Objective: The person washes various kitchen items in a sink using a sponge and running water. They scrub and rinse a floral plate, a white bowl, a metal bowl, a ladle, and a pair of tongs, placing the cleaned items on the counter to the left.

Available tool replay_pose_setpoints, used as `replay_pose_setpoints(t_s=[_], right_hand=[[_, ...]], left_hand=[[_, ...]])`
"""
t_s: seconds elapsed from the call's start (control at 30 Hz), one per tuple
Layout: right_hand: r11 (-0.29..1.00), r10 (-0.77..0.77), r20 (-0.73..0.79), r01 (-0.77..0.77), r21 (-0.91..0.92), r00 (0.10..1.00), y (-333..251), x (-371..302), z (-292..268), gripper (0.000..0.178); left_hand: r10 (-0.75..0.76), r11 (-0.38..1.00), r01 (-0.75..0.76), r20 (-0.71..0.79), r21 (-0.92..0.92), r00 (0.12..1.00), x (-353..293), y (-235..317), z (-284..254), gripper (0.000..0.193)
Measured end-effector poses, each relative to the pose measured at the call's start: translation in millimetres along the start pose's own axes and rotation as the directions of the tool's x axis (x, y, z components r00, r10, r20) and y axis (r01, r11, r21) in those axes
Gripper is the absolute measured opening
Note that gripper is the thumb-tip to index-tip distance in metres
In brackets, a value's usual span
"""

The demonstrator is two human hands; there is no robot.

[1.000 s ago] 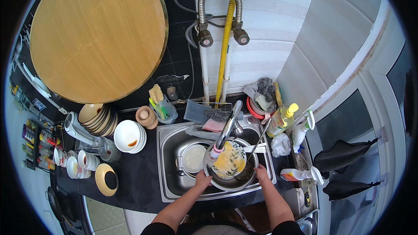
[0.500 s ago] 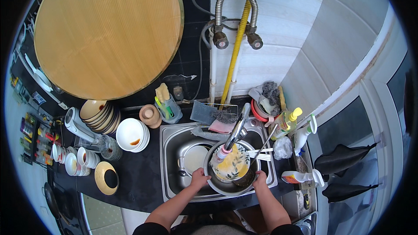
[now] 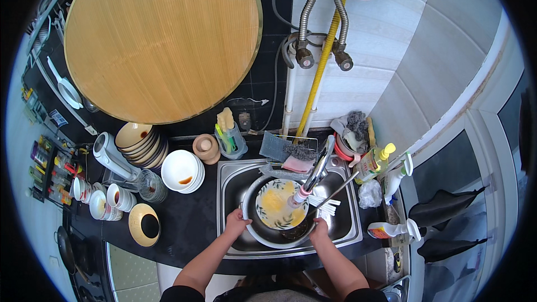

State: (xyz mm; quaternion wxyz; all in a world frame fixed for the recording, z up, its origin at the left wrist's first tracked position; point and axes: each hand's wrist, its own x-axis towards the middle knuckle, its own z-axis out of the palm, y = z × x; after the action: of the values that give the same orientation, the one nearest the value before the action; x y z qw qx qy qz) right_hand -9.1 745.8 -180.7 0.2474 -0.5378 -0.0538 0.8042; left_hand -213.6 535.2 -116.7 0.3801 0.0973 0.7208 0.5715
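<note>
A round metal basin [image 3: 267, 237] sits in the left and middle part of the steel sink [image 3: 222, 189]. My left hand [image 3: 237, 223] grips its left rim, and my right hand [image 3: 319, 231] holds the rim at the lower right. Inside the basin lies a white plate [image 3: 272, 208] with a leaf pattern and yellow patches. The faucet [image 3: 321, 169] reaches over the plate, its pinkish-white spout end above it. A long metal handle [image 3: 339, 191] leans out of the basin to the upper right; its lower end is hard to make out. Several white slim pieces [image 3: 325, 206] lie right of the basin.
Stacked white bowls [image 3: 180, 169], cream bowls [image 3: 132, 135] and a yellow-and-black bowl [image 3: 137, 225] stand on the left counter. Behind the sink are a sponge rack [image 3: 276, 148] and scouring pads. A yellow-capped bottle [image 3: 371, 165] and spray bottles [image 3: 395, 182] stand at the right.
Both hands have shifted the basin leftward in the sink, and it now covers the pale round thing seen in the left bowl. The faucet spout now hangs nearer the plate's right side. My view has shifted slightly.
</note>
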Motion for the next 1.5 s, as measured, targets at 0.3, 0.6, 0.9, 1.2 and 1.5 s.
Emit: replay_pose_setpoints(t_s=[0.3, 0.6, 0.9, 1.2, 1.5], right_hand=[[1.0, 0.017, 0.161, -0.021, 0.022, 0.987, 27.8, -35.4, 58.8, 0.03], [0.999, -0.021, 0.166, 0.016, 0.029, 0.986, 56.1, -20.7, 82.0, 0.041], [0.996, -0.043, 0.14, 0.053, -0.074, 0.989, 69.0, 23.2, 50.8, 0.029], [0.948, -0.061, 0.116, 0.094, -0.305, 0.991, 58.0, 26.3, 54.8, 0.018], [0.685, -0.227, 0.252, 0.338, -0.646, 0.941, 32.9, 47.0, 32.9, 0.029]], left_hand=[[-0.045, 0.995, 0.039, -0.062, -0.094, 0.997, -5.3, 20.9, -49.5, 0.021], [-0.074, 0.995, 0.063, -0.149, -0.078, 0.986, 8.7, 17.1, -79.7, 0.02], [-0.116, 0.99, 0.099, -0.182, -0.097, 0.976, 29.4, -13.4, -80.1, 0.018], [-0.171, 0.985, 0.174, -0.15, 0.009, 0.974, 30.6, 3.1, -77.0, 0.025], [-0.091, 0.996, 0.088, -0.14, -0.031, 0.986, 39.9, -11.1, -76.8, 0.027]])
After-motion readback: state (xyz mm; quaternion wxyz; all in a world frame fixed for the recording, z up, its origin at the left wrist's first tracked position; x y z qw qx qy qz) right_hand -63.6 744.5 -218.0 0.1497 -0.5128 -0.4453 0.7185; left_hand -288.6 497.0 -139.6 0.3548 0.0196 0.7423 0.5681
